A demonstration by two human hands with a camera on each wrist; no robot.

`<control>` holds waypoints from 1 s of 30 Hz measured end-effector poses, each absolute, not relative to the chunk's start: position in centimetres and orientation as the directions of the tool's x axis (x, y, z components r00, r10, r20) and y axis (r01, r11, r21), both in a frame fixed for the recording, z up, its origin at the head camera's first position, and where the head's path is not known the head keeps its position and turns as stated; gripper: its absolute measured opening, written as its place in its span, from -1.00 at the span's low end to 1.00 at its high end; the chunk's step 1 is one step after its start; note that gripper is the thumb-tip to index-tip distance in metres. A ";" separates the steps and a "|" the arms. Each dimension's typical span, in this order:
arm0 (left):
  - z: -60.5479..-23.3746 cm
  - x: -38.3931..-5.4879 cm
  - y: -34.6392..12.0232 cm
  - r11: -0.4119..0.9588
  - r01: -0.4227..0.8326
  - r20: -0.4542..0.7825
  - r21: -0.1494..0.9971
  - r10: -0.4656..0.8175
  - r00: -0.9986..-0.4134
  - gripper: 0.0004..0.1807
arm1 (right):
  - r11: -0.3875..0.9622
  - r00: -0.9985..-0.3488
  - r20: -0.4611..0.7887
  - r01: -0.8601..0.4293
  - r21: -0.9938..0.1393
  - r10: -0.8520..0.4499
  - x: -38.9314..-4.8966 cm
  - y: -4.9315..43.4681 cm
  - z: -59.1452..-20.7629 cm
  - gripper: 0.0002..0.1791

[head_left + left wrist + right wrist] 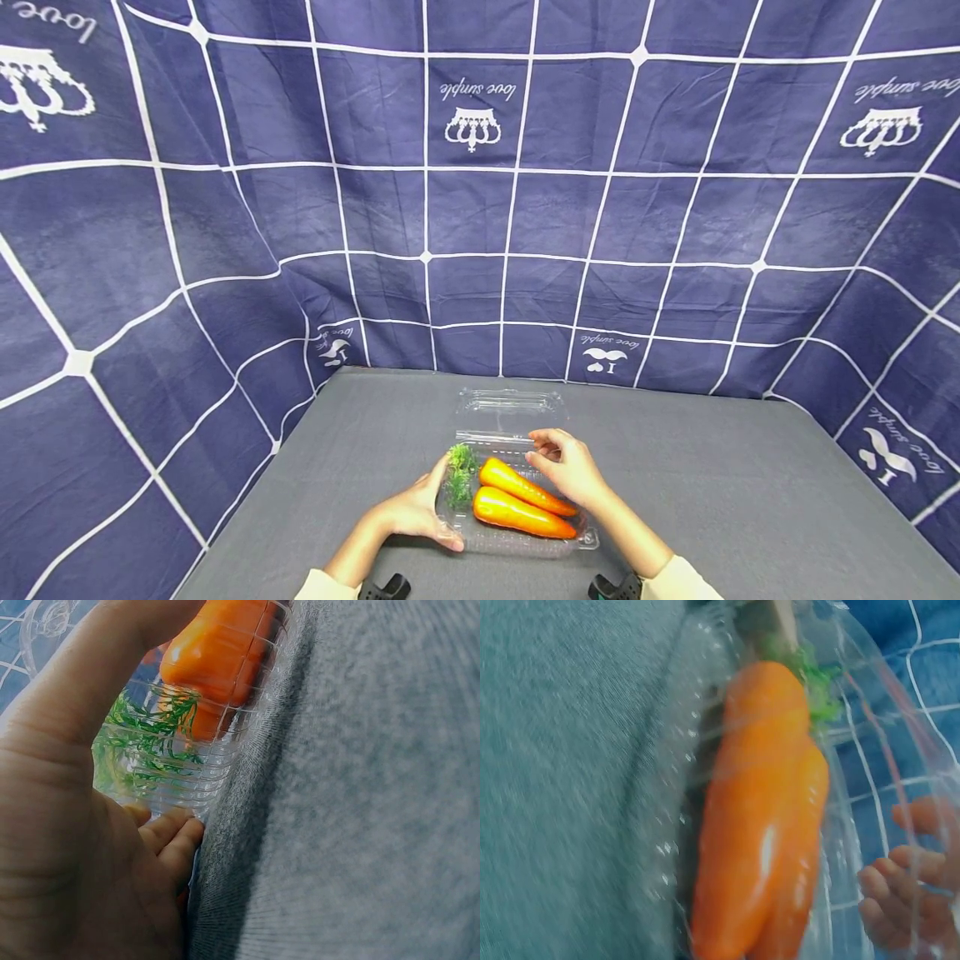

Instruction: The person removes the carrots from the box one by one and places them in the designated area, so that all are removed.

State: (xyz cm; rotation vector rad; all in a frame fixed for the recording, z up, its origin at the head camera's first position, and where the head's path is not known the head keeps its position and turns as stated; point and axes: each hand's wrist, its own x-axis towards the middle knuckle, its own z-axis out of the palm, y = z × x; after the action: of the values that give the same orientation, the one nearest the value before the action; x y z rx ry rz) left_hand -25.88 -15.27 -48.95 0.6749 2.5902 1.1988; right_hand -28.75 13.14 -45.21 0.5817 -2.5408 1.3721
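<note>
Box (517,547) near centre, likely light, bendy, slick: take its rim! Your left hand (418,507) grips its left end, fingers spread from thumb; right hand (567,463) at its far right, fingers loosely bent.

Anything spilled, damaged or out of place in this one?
Only the backdrop cloth looks odd: its printed crowns are upside down. Nothing looks spilled or damaged; both carrots and the greens lie inside the clear container.
</note>
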 end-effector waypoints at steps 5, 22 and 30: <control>-49.0 -25.9 -15.3 0.569 0.311 -0.008 0.762 0.487 -0.873 0.51 | 0.478 -0.872 0.340 -0.480 -0.736 -0.352 -28.5 12.2 -45.5 -0.68; -49.0 -26.1 -15.4 0.565 0.314 -0.007 0.763 0.492 -0.870 0.49 | 0.554 -0.833 0.267 -0.529 -0.643 -0.485 -28.6 11.4 -46.8 -0.62; -49.2 -26.2 -15.4 0.568 0.314 -0.005 0.761 0.489 -0.872 0.50 | 0.599 -0.820 0.253 -0.554 -0.578 -0.514 -28.5 11.4 -46.8 -0.54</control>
State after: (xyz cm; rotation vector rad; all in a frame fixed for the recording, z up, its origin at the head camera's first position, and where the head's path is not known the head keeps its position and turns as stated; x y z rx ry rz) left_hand -26.17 -15.40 -49.23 0.6717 2.5850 1.1916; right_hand -28.54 11.40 -46.84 0.9207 -2.7546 1.0279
